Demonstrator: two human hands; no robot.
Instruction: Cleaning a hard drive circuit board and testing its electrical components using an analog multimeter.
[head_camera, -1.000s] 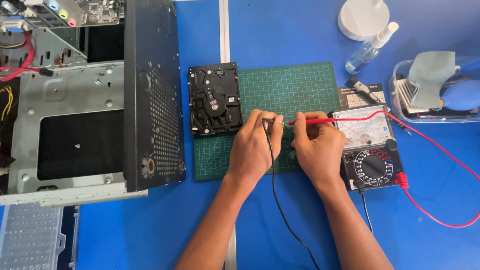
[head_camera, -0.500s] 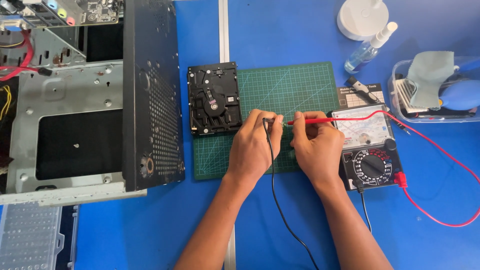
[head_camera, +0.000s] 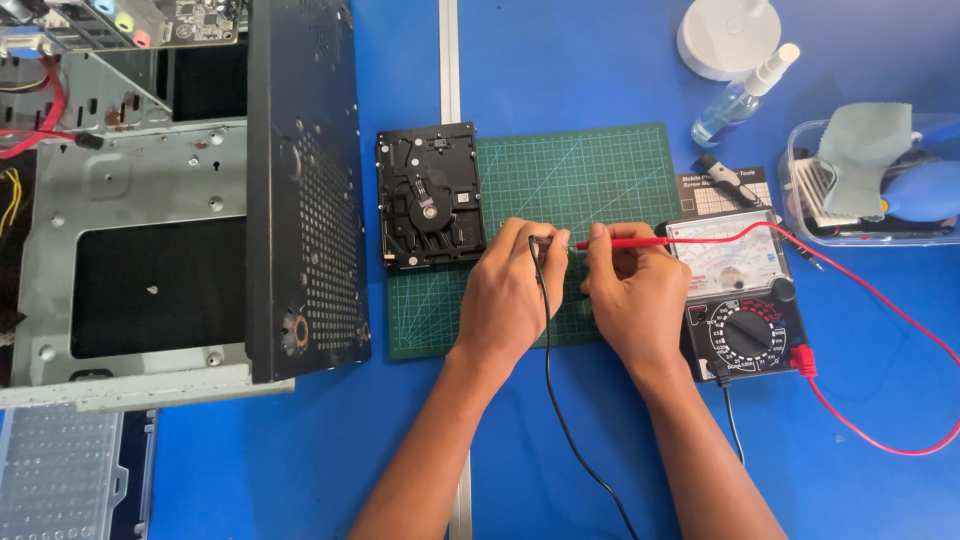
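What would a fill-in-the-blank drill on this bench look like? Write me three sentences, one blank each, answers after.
1. The right hand pinches a probe whose colour is ____.
2. The left hand holds the probe whose lead is ____.
3. The hard drive lies partly on the cutting mat, whose colour is ____.

Missing words: red; black; green.

Matt green cutting mat (head_camera: 600, 170), rubbery. Hard drive (head_camera: 430, 197) black metal, dull sheen. Computer case (head_camera: 300, 190) perforated black steel, bare grey inside. Multimeter (head_camera: 745, 310) glossy black plastic at 3 o'clock.
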